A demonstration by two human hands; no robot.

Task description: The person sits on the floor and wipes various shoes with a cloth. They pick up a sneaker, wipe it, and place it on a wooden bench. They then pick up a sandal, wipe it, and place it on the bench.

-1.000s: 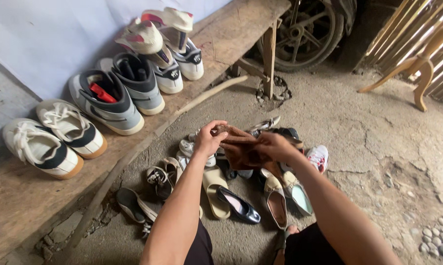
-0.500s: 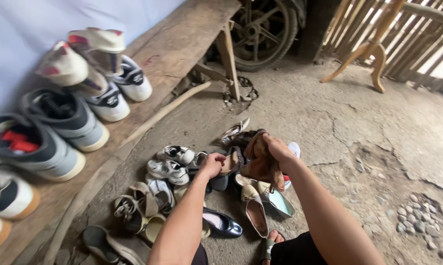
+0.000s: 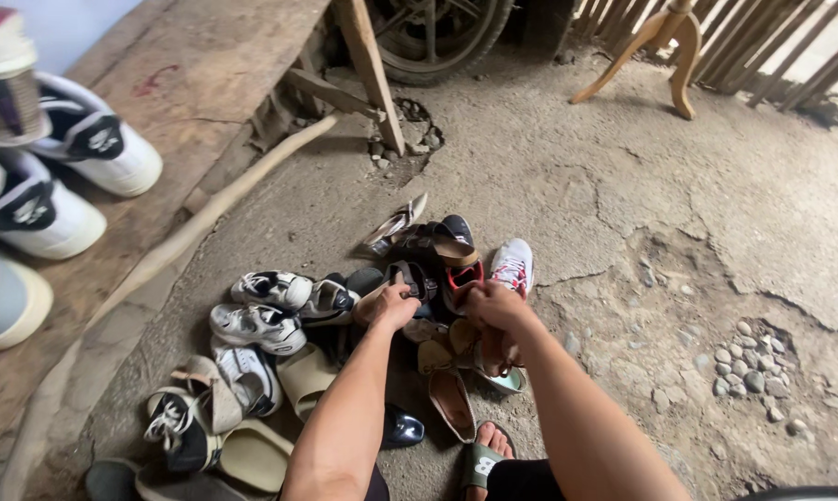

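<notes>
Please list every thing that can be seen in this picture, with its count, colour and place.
Pile of shoes: many, mixed colours, on the floor in front of the person.
White sneaker with red laces: one, right edge of the pile.
Dark glossy flat: one, near edge of the pile.
Brown shoe: one, under the right hand.
White and black sneakers: two, on the wooden bench at left.
Wooden stick: one, pale, along the foot of the bench.
Wheel: one, dark, top centre.
Wooden furniture leg: one, tan, top right.
Pebbles: a cluster, grey, in the cracked floor at right.
Foot in a green slide sandal: one, bottom centre.
Left hand: on a shoe in the pile.
Right hand: gripping the brown shoe.
</notes>
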